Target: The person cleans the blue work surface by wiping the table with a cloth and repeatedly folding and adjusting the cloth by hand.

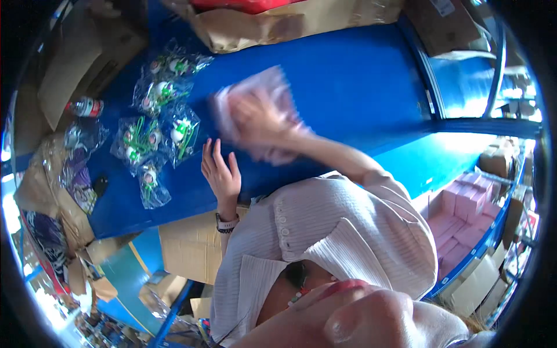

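My right hand (255, 116) lies over a pink cloth-like piece (275, 81) on the blue tabletop (360, 81); both are smeared by motion, and the fingers curl onto it. Close to the table's near edge, my left hand (221, 174) has its fingers apart and holds nothing. Left of that hand lie several clear bags with small white-and-green trinkets, such as one bag (183, 132) and another nearer bag (152, 184). Whether the pink piece is folded is too blurred to tell.
A bottle with a red label (86, 107) lies at the left by a cardboard box (87, 58). Along the far edge stands a brown carton (243, 32) with something red in it. Pink boxes (464, 200) fill a blue-edged bin at right. Another carton (191, 246) sits below the table.
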Tool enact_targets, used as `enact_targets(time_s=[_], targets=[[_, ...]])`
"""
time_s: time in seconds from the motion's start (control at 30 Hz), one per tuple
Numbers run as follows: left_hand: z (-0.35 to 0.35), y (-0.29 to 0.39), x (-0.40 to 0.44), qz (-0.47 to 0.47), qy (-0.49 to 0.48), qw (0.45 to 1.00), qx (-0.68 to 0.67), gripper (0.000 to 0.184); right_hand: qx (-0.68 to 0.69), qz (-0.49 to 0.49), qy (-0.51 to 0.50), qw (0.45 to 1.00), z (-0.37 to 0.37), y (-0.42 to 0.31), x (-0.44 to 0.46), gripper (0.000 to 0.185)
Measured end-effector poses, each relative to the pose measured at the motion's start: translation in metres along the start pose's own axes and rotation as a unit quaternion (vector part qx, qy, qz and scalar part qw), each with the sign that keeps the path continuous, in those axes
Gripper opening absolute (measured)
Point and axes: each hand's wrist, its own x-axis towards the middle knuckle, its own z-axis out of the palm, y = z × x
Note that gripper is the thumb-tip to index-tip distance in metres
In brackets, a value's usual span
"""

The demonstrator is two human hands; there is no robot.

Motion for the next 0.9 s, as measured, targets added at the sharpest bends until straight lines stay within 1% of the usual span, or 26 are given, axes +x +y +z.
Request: enact_targets(time_s=[0.03,0.07,0.1,0.17,0.2,0.27,0.33,0.37,0.4,0.47,0.5,0.57,0.6,0.67,0.7,0.83,0.9], targets=[[0.000,0.001,0.001,0.011,-0.003,1.000,-0.004,0.047,-0.006,-0.048,0.131,0.990,0.049,-0.025,0.008,0.059],[-0.002,0.001,0.000,0.012,-0.002,1.000,-0.014,0.046,-0.015,-0.096,0.259,0.961,0.095,-0.036,0.012,0.060],[-0.004,0.000,-0.001,0.013,-0.002,1.000,-0.024,0.045,-0.019,-0.087,0.262,0.961,0.081,-0.033,0.005,0.060],[-0.005,0.000,-0.003,0.009,-0.004,0.999,-0.045,0.044,0.140,-0.108,0.207,0.962,0.057,-0.016,-0.022,0.059],[-0.005,0.000,-0.005,0.012,-0.009,0.999,-0.048,0.044,0.139,-0.101,0.206,0.963,0.058,-0.002,-0.037,0.059],[-0.006,0.000,-0.004,0.011,-0.008,0.999,-0.032,0.043,0.163,0.011,0.197,0.967,0.060,0.043,-0.069,0.057],[-0.005,0.000,-0.001,0.009,-0.006,1.000,-0.015,0.042,0.122,0.144,0.232,0.954,0.054,0.101,-0.104,0.057],[-0.004,0.000,0.002,0.014,-0.009,1.000,-0.017,0.042,0.105,0.220,0.243,0.939,0.045,0.128,-0.121,0.056],[-0.003,0.001,0.003,0.011,-0.010,1.000,-0.014,0.042,0.099,0.254,0.241,0.932,0.018,0.148,-0.135,0.052],[-0.004,0.002,0.002,0.002,-0.014,1.000,-0.005,0.042,-0.065,0.290,0.292,0.909,0.036,0.219,-0.157,0.056],[-0.004,0.002,0.001,-0.004,-0.014,1.000,0.002,0.041,-0.078,0.296,0.301,0.903,0.036,0.252,-0.165,0.054],[-0.005,0.000,0.002,-0.006,-0.016,1.000,0.008,0.042,-0.039,0.372,0.305,0.876,0.037,0.325,-0.179,0.057],[-0.004,0.000,0.002,-0.008,-0.016,1.000,0.012,0.042,-0.040,0.370,0.306,0.876,0.036,0.360,-0.184,0.057],[0.000,0.002,0.002,-0.013,-0.013,1.000,0.016,0.043,-0.092,0.454,0.246,0.851,0.032,0.414,-0.189,0.060],[0.001,0.002,0.002,-0.012,-0.010,1.000,0.015,0.043,-0.094,0.453,0.249,0.851,0.025,0.418,-0.183,0.060],[0.000,0.007,0.003,-0.005,0.006,0.999,0.050,0.045,0.008,0.554,0.195,0.810,-0.003,0.425,-0.151,0.064],[-0.002,0.004,0.005,0.003,0.010,0.998,0.055,0.045,0.030,0.548,0.228,0.804,0.007,0.437,-0.130,0.065]])
